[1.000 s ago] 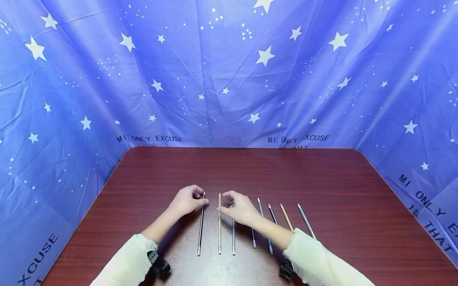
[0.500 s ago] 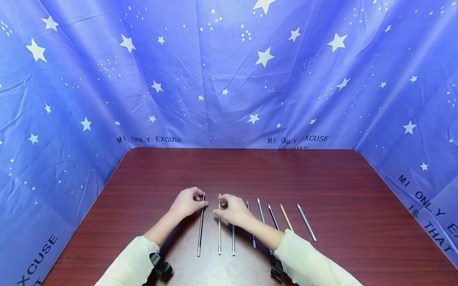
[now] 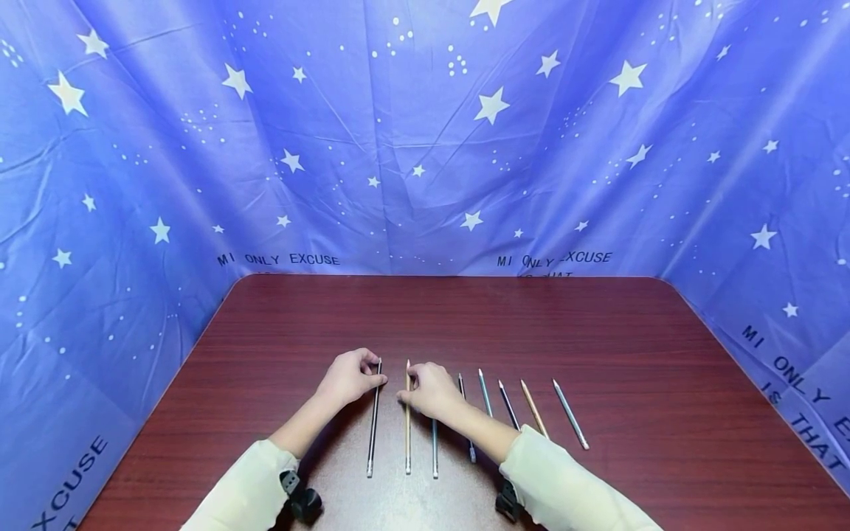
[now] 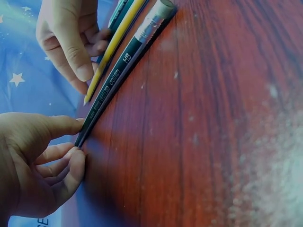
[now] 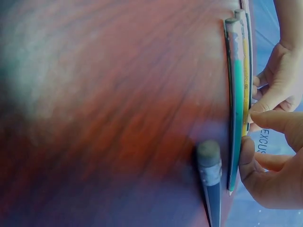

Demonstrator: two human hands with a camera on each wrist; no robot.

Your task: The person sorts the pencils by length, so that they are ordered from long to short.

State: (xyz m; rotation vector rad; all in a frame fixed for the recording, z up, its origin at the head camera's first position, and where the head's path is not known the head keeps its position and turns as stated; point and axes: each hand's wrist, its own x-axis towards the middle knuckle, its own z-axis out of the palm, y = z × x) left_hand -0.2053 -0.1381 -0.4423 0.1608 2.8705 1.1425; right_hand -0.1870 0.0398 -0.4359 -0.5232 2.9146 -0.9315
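Note:
My left hand [image 3: 348, 377] pinches a dark HB pencil [image 3: 373, 431] near its sharpened tip, thumb and finger on either side. In the left wrist view this pencil [image 4: 113, 75] shows a silver ferrule and an eraser. Just to the right, my right hand [image 3: 434, 391] has thumb and fingertip at a yellow pencil [image 3: 408, 442] close to its tip. That yellow pencil [image 5: 245, 75] is partly covered by the fingers in the right wrist view. A green pencil [image 3: 434, 450] lies partly under my right hand. All three lie on the table, tips pointing away.
Several more pencils lie to the right, among them a dark one [image 3: 508, 404], an orange-tan one [image 3: 533, 405] and a teal one [image 3: 569, 413] at the far right. The reddish-brown wooden table [image 3: 438, 317] ends at a blue star-patterned curtain [image 3: 425, 199].
My right hand has moved left from beside the yellow pencil onto its upper part, fingers closing in. The left hand stays at the dark pencil, almost unmoved. The pencils lie as before.

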